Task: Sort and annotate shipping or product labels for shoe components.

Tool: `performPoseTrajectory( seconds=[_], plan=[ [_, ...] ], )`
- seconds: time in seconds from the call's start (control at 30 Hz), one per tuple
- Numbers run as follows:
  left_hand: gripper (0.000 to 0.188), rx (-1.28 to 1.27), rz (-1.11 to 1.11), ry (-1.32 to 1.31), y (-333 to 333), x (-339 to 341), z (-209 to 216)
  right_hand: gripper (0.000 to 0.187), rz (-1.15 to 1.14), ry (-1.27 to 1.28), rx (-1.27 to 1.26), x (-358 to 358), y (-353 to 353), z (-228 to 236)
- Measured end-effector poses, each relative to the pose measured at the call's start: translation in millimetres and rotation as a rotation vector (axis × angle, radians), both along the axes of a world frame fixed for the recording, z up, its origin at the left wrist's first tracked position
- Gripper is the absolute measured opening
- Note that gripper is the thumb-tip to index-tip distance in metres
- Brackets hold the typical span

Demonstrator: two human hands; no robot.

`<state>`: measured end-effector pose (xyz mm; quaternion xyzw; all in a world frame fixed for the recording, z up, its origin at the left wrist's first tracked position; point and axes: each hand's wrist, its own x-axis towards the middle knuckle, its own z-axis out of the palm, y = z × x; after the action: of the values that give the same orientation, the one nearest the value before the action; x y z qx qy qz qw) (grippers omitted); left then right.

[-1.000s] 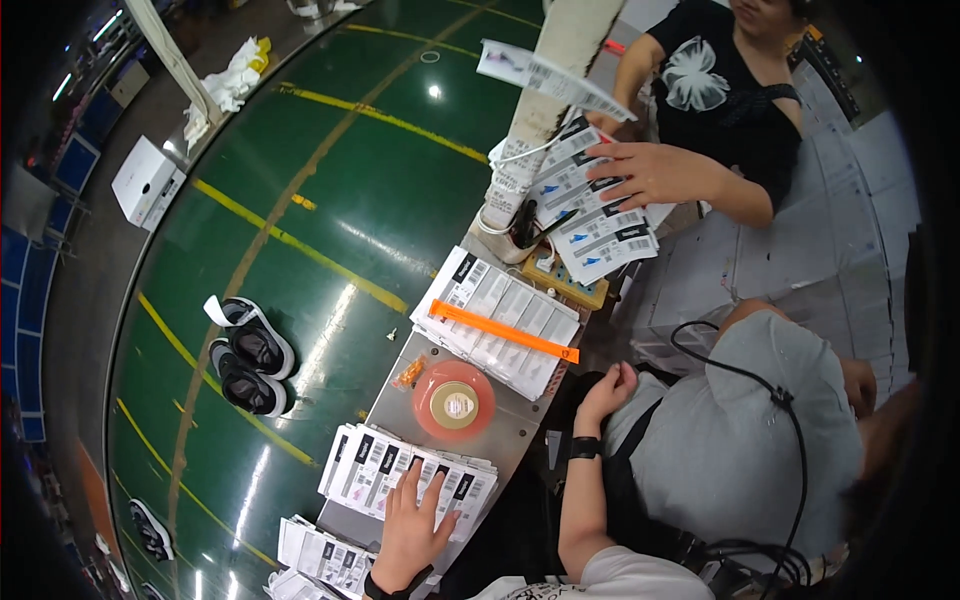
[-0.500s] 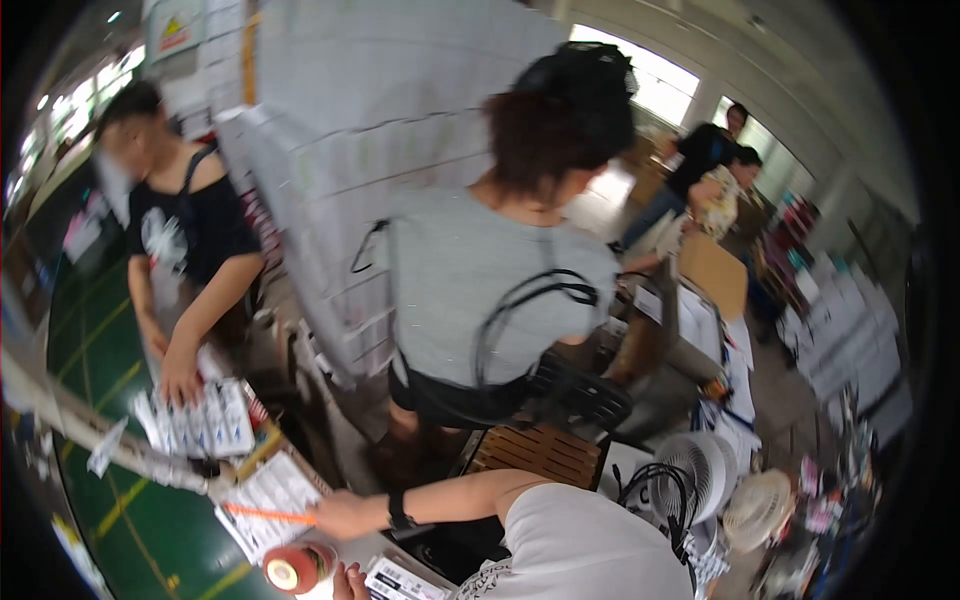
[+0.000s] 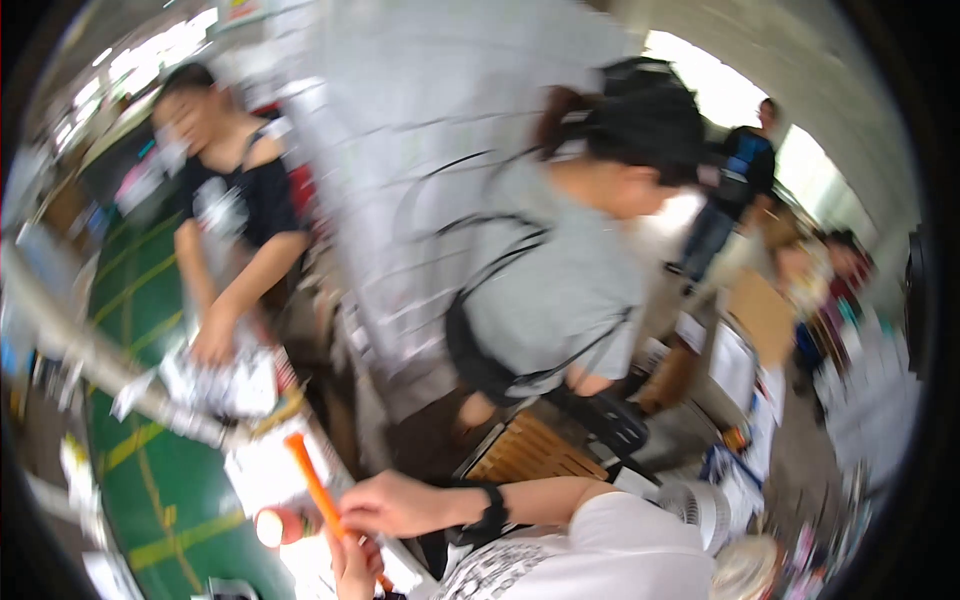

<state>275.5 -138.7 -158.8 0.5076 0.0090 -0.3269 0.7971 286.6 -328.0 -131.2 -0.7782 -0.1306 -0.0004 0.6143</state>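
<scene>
In the lower middle of the frame, the right hand [image 3: 398,503] pinches a long orange strip [image 3: 318,491]. The left hand [image 3: 352,568], just below, also holds this strip, its fingers bent. A red round object [image 3: 288,526] is near, to the left.

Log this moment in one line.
left hand: gripping orange strip; right hand: at strip, grip unclear; red cylinder: left of strip; grey-shirted person: turned away
</scene>
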Motion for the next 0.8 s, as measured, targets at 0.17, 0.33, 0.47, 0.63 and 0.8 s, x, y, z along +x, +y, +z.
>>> performPoseTrajectory(
  seconds=[0.17, 0.33, 0.47, 0.63, 0.8],
  plan=[
    [0.029, -0.021, -0.093, -0.130, -9.1, -28.8, 44.6, 0.016, 0.158, 0.087, 0.032, -17.9, -3.1, 44.3],
    [0.037, 0.038, -0.002, -0.065, 13.9, -68.3, 46.9, 0.010, 0.357, 0.059, 0.038, -24.3, 18.8, 36.5],
    [0.033, 0.038, 0.013, -0.031, 18.2, -92.2, 45.0, 0.008, 0.376, -0.024, -0.010, -39.3, 33.1, 25.3],
    [0.027, 0.059, 0.046, 0.101, 19.3, -106.4, 41.2, 0.016, -0.059, -0.372, -0.188, -17.3, 31.5, -3.4],
    [0.025, -0.131, 0.046, 0.440, 39.5, -100.3, 17.8, 0.017, -0.444, -0.115, -0.457, 68.4, -79.4, -71.9]
  ],
)
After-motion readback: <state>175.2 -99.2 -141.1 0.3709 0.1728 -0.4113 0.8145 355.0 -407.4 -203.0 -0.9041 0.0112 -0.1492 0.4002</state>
